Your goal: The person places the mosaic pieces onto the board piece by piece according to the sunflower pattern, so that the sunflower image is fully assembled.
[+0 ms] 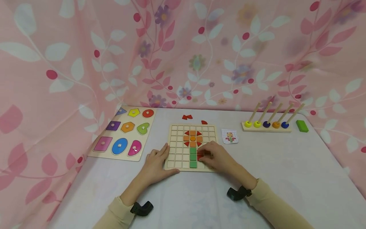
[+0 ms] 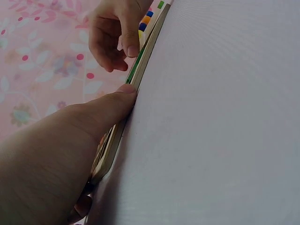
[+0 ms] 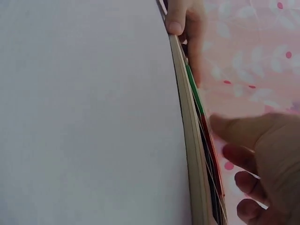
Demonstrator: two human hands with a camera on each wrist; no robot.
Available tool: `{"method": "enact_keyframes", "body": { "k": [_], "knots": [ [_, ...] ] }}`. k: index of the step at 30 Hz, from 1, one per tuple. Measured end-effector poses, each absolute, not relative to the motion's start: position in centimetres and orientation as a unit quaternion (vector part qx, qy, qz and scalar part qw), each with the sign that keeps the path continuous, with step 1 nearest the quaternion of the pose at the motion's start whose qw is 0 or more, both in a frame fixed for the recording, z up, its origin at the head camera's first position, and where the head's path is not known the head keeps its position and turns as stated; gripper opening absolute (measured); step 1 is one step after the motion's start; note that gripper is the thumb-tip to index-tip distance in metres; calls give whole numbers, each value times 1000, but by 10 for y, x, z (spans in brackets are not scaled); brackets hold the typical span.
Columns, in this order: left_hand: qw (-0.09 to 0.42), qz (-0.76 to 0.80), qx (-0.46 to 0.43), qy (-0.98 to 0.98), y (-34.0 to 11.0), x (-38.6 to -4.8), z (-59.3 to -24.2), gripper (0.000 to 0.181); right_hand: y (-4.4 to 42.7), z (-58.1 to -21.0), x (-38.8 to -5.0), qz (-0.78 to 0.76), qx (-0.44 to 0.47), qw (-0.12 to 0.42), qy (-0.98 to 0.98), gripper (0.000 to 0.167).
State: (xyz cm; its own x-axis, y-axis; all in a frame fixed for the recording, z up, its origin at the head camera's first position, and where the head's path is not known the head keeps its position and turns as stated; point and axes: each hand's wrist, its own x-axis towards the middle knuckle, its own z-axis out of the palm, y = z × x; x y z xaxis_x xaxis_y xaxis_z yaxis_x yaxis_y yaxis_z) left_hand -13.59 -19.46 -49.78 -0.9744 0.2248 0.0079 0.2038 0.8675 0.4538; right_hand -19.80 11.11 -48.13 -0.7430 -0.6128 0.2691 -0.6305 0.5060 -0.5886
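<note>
A square wooden grid board (image 1: pixel 175 156) lies on the table. My left hand (image 1: pixel 155 167) rests against its near left corner, thumb along the front edge, fingers along the left side. On the grid, orange tiles (image 1: pixel 193 133) and red triangles surround an orange disc (image 1: pixel 193 138), above a column of green squares (image 1: pixel 193 164). My right hand (image 1: pixel 218 157) is over the board's lower right part, fingers bent. Its thumb is at a red piece (image 1: pixel 200 156) beside the green column; the left wrist view shows nothing between thumb and fingers. The hand covers part of the red pieces.
Loose red pieces (image 1: pixel 187 117) lie behind the board, with another red piece (image 1: pixel 204 122) nearby. To the right is a pattern card (image 1: pixel 229 136). A shape puzzle (image 1: pixel 136 158) lies left; a peg stand (image 1: pixel 266 129) and a green block (image 1: pixel 302 126) are at back right.
</note>
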Motion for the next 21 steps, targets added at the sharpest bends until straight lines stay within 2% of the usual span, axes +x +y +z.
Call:
{"method": "enact_keyframes", "body": {
  "k": [6, 11, 17, 21],
  "knots": [
    [17, 236, 110, 965, -195, -136, -496, 114, 123, -456, -201, 357, 287, 20, -889, 40],
    [19, 238, 112, 965, -192, -137, -501, 115, 145, -438, -195, 331, 223, -9, -917, 62],
    [16, 243, 111, 964, -191, -136, -501, 114, 165, -451, -172, 275, 223, -81, -932, 88],
    [14, 231, 114, 966, -193, -135, -497, 112, 171, -466, -160, 252, 248, -84, -932, 93]
  ]
}}
